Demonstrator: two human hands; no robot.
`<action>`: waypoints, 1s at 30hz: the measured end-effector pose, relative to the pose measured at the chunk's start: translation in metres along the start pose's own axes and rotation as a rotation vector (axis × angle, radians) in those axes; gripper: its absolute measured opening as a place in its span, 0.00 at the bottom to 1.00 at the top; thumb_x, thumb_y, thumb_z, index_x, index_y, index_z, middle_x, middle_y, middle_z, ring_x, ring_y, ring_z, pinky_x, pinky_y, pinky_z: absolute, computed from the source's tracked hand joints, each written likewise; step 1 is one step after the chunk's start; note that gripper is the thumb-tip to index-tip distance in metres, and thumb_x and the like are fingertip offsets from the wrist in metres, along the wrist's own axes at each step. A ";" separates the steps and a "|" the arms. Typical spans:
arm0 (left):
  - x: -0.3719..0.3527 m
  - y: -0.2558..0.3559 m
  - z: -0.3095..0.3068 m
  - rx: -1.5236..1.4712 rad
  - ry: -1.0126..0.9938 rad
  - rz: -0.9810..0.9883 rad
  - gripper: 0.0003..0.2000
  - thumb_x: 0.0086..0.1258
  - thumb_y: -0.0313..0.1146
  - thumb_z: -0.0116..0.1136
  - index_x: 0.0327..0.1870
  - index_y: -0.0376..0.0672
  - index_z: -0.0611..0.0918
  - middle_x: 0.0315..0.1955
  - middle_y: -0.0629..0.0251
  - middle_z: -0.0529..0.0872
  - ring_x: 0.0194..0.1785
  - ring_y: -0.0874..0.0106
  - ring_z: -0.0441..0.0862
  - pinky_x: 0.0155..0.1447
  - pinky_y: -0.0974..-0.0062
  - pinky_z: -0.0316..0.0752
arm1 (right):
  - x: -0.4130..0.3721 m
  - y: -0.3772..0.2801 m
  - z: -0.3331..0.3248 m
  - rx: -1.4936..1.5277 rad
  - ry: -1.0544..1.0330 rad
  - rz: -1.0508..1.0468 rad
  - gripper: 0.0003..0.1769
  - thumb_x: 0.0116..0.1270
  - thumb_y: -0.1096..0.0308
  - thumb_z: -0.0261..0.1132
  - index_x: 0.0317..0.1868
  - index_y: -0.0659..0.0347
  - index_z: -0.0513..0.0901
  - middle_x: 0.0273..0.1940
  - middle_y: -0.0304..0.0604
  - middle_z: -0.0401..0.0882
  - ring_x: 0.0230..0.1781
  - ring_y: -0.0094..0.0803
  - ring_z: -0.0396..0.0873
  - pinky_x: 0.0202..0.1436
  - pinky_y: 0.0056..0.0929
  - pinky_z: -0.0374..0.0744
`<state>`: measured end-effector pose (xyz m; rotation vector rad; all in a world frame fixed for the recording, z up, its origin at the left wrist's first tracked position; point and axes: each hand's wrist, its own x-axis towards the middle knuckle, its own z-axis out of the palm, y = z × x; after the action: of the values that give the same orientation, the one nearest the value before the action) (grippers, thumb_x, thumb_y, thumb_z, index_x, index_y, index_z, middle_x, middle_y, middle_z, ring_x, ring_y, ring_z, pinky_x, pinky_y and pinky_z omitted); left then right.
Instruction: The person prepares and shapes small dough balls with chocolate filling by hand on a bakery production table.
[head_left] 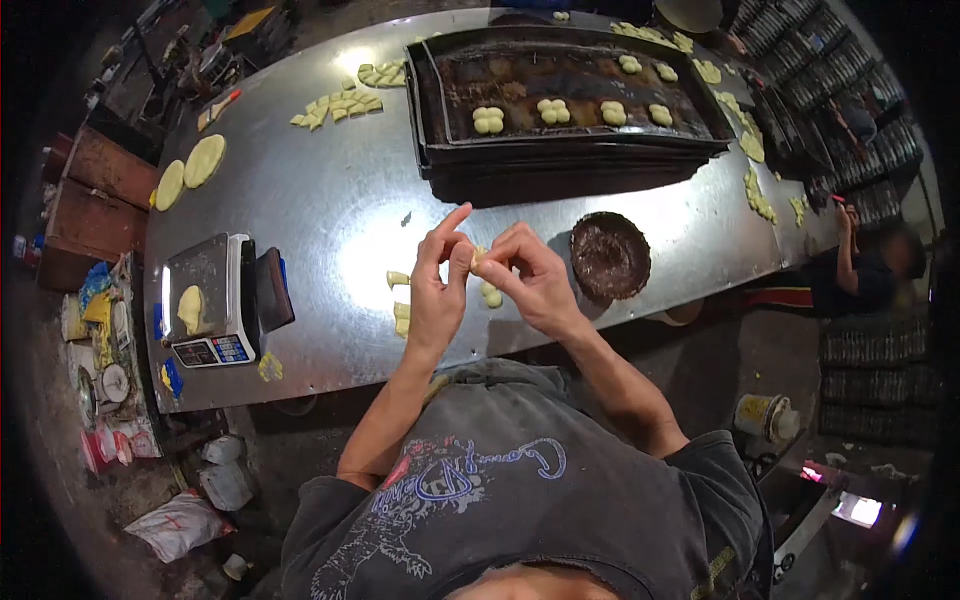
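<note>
Over the near edge of the metal table [345,350], my left hand [440,290] and my right hand [532,280] meet, their thumbs and fingertips closed around a small piece of pale yellow dough [477,257]. The fingers partly cover it. On my left hand one finger points up and away. Small dough balls [491,294] lie on the table just under my right hand. Cut dough pieces [402,318] rest left of my left hand, partly hidden by it. To the right of my right hand stands a round bowl [610,257], dark brown inside.
Stacked dark baking trays [520,75] lie across the table; the top one holds clusters of dough balls [553,111]. At left, a digital scale [211,310] carries a dough lump [190,310]. Cut dough [340,106] and flat dough rounds [205,160] lie farther back. Another person [862,270] is at right.
</note>
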<state>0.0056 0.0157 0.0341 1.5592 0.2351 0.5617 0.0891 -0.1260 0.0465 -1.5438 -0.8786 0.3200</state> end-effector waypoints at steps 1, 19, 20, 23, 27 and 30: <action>0.002 0.004 0.005 0.033 0.030 -0.025 0.18 0.82 0.40 0.56 0.66 0.42 0.80 0.37 0.71 0.82 0.40 0.81 0.76 0.47 0.81 0.73 | 0.002 -0.005 -0.002 -0.044 -0.007 -0.070 0.08 0.70 0.71 0.71 0.45 0.64 0.84 0.39 0.38 0.77 0.38 0.24 0.76 0.43 0.25 0.77; -0.022 -0.002 0.017 0.050 0.119 0.014 0.20 0.82 0.37 0.55 0.69 0.38 0.78 0.57 0.60 0.78 0.55 0.75 0.79 0.58 0.77 0.76 | 0.022 0.014 0.009 0.310 0.045 0.244 0.08 0.73 0.68 0.69 0.43 0.66 0.85 0.38 0.37 0.82 0.38 0.21 0.79 0.43 0.24 0.79; -0.020 -0.004 0.012 -0.003 0.095 -0.015 0.21 0.82 0.37 0.55 0.70 0.38 0.77 0.57 0.60 0.79 0.55 0.75 0.79 0.58 0.77 0.76 | 0.020 0.010 0.012 0.210 0.048 0.183 0.08 0.73 0.69 0.68 0.44 0.66 0.85 0.38 0.38 0.81 0.38 0.22 0.79 0.43 0.25 0.79; -0.020 0.001 0.012 -0.122 0.218 -0.071 0.15 0.84 0.40 0.52 0.55 0.36 0.81 0.43 0.65 0.83 0.42 0.80 0.79 0.48 0.79 0.77 | 0.012 -0.005 0.018 0.018 0.057 -0.050 0.08 0.73 0.69 0.68 0.48 0.62 0.87 0.38 0.42 0.79 0.35 0.26 0.78 0.40 0.26 0.78; -0.020 0.003 0.014 -0.185 0.216 -0.157 0.22 0.87 0.48 0.43 0.40 0.37 0.81 0.29 0.67 0.82 0.31 0.82 0.77 0.36 0.81 0.74 | -0.002 -0.005 0.030 -0.153 0.101 -0.185 0.10 0.68 0.69 0.73 0.48 0.60 0.88 0.40 0.42 0.76 0.36 0.30 0.77 0.39 0.26 0.78; -0.022 0.003 0.019 -0.151 0.184 -0.228 0.33 0.87 0.55 0.32 0.39 0.35 0.84 0.25 0.65 0.83 0.26 0.80 0.77 0.32 0.80 0.73 | 0.008 0.004 0.022 -0.511 0.164 -0.362 0.10 0.67 0.68 0.74 0.45 0.61 0.88 0.43 0.43 0.73 0.35 0.28 0.77 0.34 0.23 0.77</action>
<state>-0.0041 -0.0116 0.0327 1.3146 0.4935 0.5303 0.0814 -0.1049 0.0404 -1.7979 -1.1410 -0.3137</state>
